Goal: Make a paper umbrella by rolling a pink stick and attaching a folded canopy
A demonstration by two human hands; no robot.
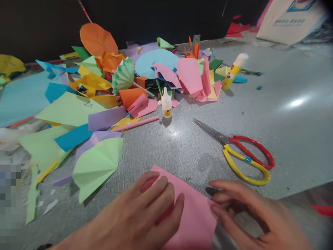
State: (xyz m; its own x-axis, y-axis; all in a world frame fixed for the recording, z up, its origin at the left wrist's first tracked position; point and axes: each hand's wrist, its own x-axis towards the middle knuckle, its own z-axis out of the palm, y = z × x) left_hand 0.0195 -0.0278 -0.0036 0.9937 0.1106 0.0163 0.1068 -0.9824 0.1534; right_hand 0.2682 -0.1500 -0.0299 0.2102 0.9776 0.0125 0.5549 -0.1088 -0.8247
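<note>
A pink sheet of paper [192,208] lies on the grey table [286,121] at the near edge. My left hand [145,215] lies flat on its left half, fingers stretched out and pressing it down. My right hand [249,211] is at the sheet's right corner, fingertips curled together and pinching the paper's edge. Red-and-yellow scissors [241,152] lie shut just beyond my right hand.
A small glue bottle [166,103] stands mid-table, a glue stick [234,71] lies further back right. A heap of coloured paper shapes [125,76] fills the back and left, with a folded green piece [96,166] near my left hand. A white bag [291,19] sits far right.
</note>
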